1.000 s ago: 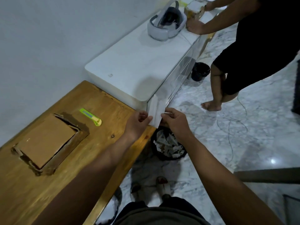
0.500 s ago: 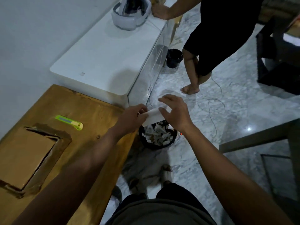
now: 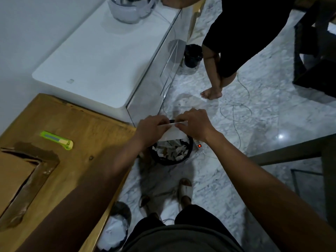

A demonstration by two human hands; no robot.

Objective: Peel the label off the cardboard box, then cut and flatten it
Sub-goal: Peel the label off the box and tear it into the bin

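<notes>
A white peeled label (image 3: 171,133) hangs folded between both my hands, right above a black bin (image 3: 171,151) full of paper scraps on the floor. My left hand (image 3: 151,128) pinches its left end and my right hand (image 3: 195,124) pinches its right end. The brown cardboard box (image 3: 17,176) lies on the wooden table (image 3: 87,135) at the far left, its flaps spread. A green utility knife (image 3: 57,140) lies on the table beyond the box, away from both hands.
A white cabinet (image 3: 101,57) with a headset (image 3: 130,8) stands beyond the table. Another person (image 3: 236,39) stands barefoot at the cabinet's far end near a small black bin (image 3: 192,55). Cables (image 3: 236,113) and a power strip (image 3: 199,144) lie on the marble floor. A second bin (image 3: 114,231) sits under the table's edge.
My head has tilted down, so the view slid toward the floor. Both hands carried the label from the table's corner to above the black bin and folded it flatter.
</notes>
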